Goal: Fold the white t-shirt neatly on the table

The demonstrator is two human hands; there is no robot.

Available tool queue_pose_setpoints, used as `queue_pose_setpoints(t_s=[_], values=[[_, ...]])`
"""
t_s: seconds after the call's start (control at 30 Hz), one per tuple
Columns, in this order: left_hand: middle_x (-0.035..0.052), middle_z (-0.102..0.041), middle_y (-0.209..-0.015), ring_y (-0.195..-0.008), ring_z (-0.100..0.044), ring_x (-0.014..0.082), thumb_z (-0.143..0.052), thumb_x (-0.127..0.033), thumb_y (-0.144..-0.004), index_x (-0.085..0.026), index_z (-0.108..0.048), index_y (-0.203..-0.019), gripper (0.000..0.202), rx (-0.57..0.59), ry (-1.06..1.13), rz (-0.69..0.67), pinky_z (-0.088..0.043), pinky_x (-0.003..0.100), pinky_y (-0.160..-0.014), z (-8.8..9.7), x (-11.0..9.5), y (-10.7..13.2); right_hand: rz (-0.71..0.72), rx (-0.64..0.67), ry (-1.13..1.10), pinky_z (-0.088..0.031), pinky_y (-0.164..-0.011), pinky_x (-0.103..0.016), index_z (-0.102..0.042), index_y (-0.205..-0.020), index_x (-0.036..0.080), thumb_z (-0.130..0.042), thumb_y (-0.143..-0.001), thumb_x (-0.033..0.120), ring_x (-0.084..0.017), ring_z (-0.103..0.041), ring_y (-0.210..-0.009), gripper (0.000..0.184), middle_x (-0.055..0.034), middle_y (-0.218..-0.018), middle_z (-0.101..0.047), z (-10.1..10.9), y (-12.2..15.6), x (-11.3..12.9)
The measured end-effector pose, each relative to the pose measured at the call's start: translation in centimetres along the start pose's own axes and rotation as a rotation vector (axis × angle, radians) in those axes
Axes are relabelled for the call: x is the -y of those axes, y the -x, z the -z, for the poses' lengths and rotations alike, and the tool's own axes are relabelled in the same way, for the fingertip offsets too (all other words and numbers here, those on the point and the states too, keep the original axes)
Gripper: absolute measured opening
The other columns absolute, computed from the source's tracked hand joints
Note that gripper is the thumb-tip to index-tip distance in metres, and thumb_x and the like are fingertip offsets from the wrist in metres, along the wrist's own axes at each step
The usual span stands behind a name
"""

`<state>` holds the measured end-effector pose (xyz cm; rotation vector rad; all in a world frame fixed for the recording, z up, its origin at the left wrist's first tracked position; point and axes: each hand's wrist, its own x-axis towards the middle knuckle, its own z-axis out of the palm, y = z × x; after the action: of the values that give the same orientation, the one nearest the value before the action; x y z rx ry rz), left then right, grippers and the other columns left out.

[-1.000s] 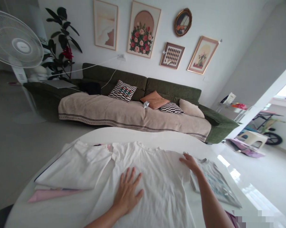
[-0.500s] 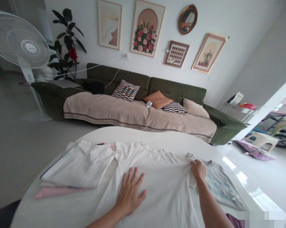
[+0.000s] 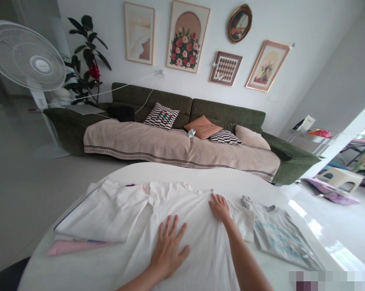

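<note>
Wrinkles are the main worry here tbh. A plain white cotton t-shirt [image 3: 194,238] is spread flat, collar away, on the round white table [image 3: 170,171], and it is pinned mid-chest by the left hand [image 3: 169,252], palm down, fingers splayed, nothing gripped. Up near the collar, the right hand [image 3: 220,207] is laid flat and open on the cloth too, so nothing is pinched there either. If the fabric gets dragged under those palms, creases could be pushed in rather than out. The right sleeve edge sits just beside a grey t-shirt with pale blue print [image 3: 279,236], so that one could be snagged and pulled along. On the other side, a folded white garment [image 3: 105,214] stacked on a pink one [image 3: 70,247] is touching the shirt's shoulder and could be knocked askew.
</note>
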<state>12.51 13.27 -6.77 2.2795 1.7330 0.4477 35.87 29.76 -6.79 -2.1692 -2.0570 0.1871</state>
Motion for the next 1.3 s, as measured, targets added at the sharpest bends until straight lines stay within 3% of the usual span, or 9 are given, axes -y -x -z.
queue_pose_setpoints(t_s=[0.23,0.33,0.47,0.63,0.77,0.9,1.0,1.17,1.3], values=[[-0.0012,-0.005,-0.147,-0.133,0.002,0.0288,-0.029,-0.058,-0.083,-0.038,-0.012,-0.136,0.059,0.031,0.008,0.003,-0.005,0.055,-0.105,0.5,-0.2,0.0,-0.119,0.025,-0.008,-0.012,-0.095,-0.061,-0.008,-0.14,0.018,-0.018,-0.086,0.053,-0.035,-0.004,-0.131,0.065,-0.0199,-0.144,-0.008,-0.1,-0.5,4.0],[-0.0014,-0.003,-0.147,-0.133,0.002,0.0292,-0.028,-0.057,-0.083,-0.038,-0.01,-0.136,0.059,0.021,0.002,0.012,-0.003,0.056,-0.104,0.4,-0.3,0.1,0.03,0.051,-0.017,-0.007,-0.1,-0.055,-0.008,-0.139,0.024,-0.017,-0.086,0.054,-0.029,0.004,-0.132,0.061,-0.0103,-0.147,0.001,-1.2,0.7,8.3],[-0.0007,-0.005,-0.147,-0.133,0.002,0.0305,-0.029,-0.058,-0.083,-0.037,-0.01,-0.136,0.06,0.003,0.004,0.018,0.001,0.058,-0.102,0.0,-0.2,0.1,0.206,0.163,-0.046,-0.01,-0.101,-0.051,-0.017,-0.136,0.036,-0.022,-0.086,0.053,-0.024,0.0,-0.133,0.053,0.0031,-0.147,-0.01,-2.5,1.0,12.0],[-0.0004,-0.008,-0.147,-0.133,-0.001,0.0302,-0.034,-0.058,-0.081,-0.038,-0.014,-0.136,0.061,-0.061,-0.008,-0.002,-0.003,0.06,-0.102,-0.2,-0.1,0.1,0.084,0.16,-0.063,-0.012,-0.092,-0.064,-0.019,-0.137,0.028,-0.021,-0.087,0.049,-0.036,-0.004,-0.131,0.054,-0.0083,-0.146,-0.011,-1.6,-0.8,14.0],[0.0,-0.01,-0.147,-0.133,-0.002,0.0308,-0.04,-0.049,-0.082,-0.035,-0.013,-0.137,0.063,-0.073,-0.004,-0.011,-0.004,0.061,-0.102,-0.2,0.0,0.1,0.111,0.076,-0.09,-0.015,-0.094,-0.058,-0.025,-0.135,0.015,-0.022,-0.089,0.041,-0.034,-0.014,-0.129,0.053,-0.0206,-0.141,-0.019,-0.6,0.1,18.5],[-0.0009,-0.012,-0.146,-0.132,-0.007,0.0316,-0.035,-0.039,-0.086,-0.036,-0.008,-0.137,0.058,-0.016,0.093,-0.052,-0.002,0.061,-0.102,-0.7,0.7,0.1,0.32,0.105,-0.166,-0.033,-0.089,-0.04,-0.036,-0.128,0.023,-0.031,-0.085,0.051,-0.025,-0.041,-0.114,0.052,-0.0131,-0.123,-0.046,-1.0,2.5,24.8],[0.0008,-0.012,-0.146,-0.132,-0.007,0.0346,-0.042,-0.046,-0.082,-0.036,-0.012,-0.137,0.063,-0.028,0.125,-0.049,-0.003,0.061,-0.102,-1.8,1.6,-0.2,0.378,0.14,-0.198,-0.033,-0.088,-0.047,-0.045,-0.121,0.022,-0.038,-0.078,0.06,-0.03,-0.038,-0.114,0.057,-0.0144,-0.121,-0.046,-1.9,3.7,27.8],[0.0043,-0.013,-0.146,-0.131,-0.006,0.0374,-0.052,-0.05,-0.075,-0.038,-0.019,-0.136,0.07,-0.047,0.12,-0.042,-0.008,0.062,-0.1,-3.6,2.4,-0.9,0.426,0.188,-0.265,-0.018,-0.095,-0.059,-0.038,-0.128,0.022,-0.033,-0.084,0.053,-0.033,-0.02,-0.128,0.054,-0.0151,-0.138,-0.029,-3.4,3.9,28.6],[0.0056,-0.017,-0.145,-0.13,-0.012,0.0374,-0.047,-0.052,-0.078,-0.036,-0.02,-0.136,0.066,-0.111,0.075,-0.075,-0.012,0.063,-0.099,-3.1,2.2,-0.7,0.476,0.217,-0.355,-0.019,-0.1,-0.051,-0.027,-0.134,0.024,-0.032,-0.086,0.049,-0.026,-0.018,-0.131,0.054,-0.0108,-0.142,-0.025,-3.1,3.6,28.2]])
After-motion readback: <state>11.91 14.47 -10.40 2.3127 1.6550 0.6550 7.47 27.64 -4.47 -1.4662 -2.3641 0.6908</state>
